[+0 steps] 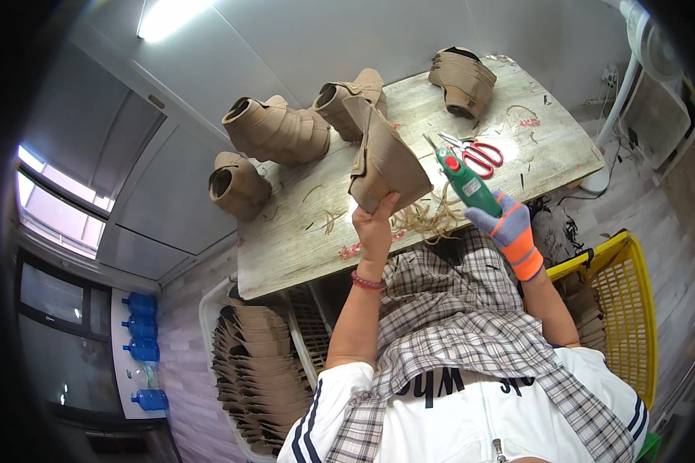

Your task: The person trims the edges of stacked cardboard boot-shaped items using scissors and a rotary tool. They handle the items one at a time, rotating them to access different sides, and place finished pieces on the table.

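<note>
My left hand (374, 228), bare with a red bead bracelet, is closed on the lower end of a tan shoe upper (391, 163), holding it up over the near part of the table. My right hand (511, 231) wears a grey and orange glove. Its fingers wrap the back end of a green handheld tool (469, 184) with a red button and a thin metal tip pointing up and left. The tip is apart from the upper. Red-handled scissors (483, 157) lie on the table just beyond the tool. A heap of tan trimmed strips (428, 222) lies between my hands.
The worn table (293, 258) carries several nested tan uppers (274, 133) at the left and back, and another group (463, 83) at the far right. A white crate (208, 309) of stacked uppers stands lower left, a yellow basket (629, 309) at right. A fan (652, 46) stands far right.
</note>
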`<state>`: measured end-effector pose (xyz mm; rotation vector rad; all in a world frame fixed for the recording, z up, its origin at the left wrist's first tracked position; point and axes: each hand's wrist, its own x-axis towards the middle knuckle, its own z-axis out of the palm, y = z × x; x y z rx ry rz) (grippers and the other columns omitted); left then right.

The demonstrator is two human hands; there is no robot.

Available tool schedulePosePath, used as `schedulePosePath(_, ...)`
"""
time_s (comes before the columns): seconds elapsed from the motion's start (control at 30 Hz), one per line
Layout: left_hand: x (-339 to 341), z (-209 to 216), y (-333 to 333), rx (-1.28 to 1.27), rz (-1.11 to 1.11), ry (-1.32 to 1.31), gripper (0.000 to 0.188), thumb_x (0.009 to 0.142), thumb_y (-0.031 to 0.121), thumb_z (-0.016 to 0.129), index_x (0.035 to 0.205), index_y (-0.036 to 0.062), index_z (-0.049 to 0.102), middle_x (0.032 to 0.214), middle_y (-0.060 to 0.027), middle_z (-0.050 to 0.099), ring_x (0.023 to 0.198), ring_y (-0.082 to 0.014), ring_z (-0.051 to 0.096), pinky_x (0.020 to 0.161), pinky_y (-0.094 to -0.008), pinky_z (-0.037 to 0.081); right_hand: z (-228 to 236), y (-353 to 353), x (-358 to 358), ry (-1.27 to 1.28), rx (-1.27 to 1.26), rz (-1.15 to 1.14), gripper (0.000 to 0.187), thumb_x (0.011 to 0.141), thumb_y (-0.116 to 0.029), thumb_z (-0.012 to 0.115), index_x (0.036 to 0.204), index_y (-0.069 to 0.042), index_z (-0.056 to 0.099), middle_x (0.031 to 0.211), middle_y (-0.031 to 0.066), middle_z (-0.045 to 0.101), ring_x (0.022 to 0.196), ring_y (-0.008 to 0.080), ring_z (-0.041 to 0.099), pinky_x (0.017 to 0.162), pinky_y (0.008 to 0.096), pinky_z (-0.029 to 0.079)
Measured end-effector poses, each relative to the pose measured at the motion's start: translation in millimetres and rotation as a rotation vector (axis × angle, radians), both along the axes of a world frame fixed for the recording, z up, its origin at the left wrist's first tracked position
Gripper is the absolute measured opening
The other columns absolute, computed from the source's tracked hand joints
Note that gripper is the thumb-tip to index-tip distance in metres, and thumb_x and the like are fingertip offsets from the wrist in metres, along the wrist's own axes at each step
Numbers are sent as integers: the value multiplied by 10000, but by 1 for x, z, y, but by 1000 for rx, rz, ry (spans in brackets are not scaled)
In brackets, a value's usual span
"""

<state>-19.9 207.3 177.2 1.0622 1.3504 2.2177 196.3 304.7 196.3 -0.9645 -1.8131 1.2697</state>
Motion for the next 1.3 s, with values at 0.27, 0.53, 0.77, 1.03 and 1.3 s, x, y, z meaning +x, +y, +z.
schedulePosePath(0.27, -1, 9, 7, 59, -43, -58, 177, 842, 40, 711, 1015, 7, 699, 988, 3, 692, 889, -76, 601, 812, -250, 464, -10, -8, -5, -35, 221, 22, 476, 676, -402, 847, 921, -30, 678, 706, 91, 684, 594, 160, 654, 583, 289, 524)
schedulePosePath(0.53, -3, -13, 4, -221, 168, 561, 126, 815, 56, 731, 900, -30, 695, 862, -115, 709, 769, -229, 663, 676, -307, 496, 0, -3, -6, 33, 103, 9, 462, 707, -405, 832, 918, -26, 673, 679, 66, 665, 593, 107, 616, 566, 268, 497)
schedulePosePath(0.77, -2, -8, 5, -69, 253, 1107, 170, 775, 41, 747, 913, -35, 683, 899, -166, 688, 796, -321, 660, 681, -376, 513, 12, 3, -2, 128, -77, 58, 407, 757, -372, 806, 922, -28, 666, 653, 1, 618, 588, 50, 552, 542, 231, 447)
schedulePosePath(1.03, -9, -16, -9, -201, 145, 1145, 253, 755, -3, 688, 1007, -10, 667, 1010, -175, 667, 905, -346, 639, 759, -375, 524, 26, 9, 6, 252, -185, 83, 370, 800, -344, 778, 927, -20, 650, 633, -8, 597, 548, 50, 546, 502, 211, 425)
schedulePosePath(1.3, -44, 68, -18, 7, -414, -436, 338, 938, 180, 578, 1241, 33, 560, 1170, -124, 631, 1043, -251, 624, 896, -400, 514, -1, 31, 17, 6, 186, -94, 427, 732, -377, 821, 924, -31, 659, 639, 27, 626, 552, 98, 587, 526, 258, 465)
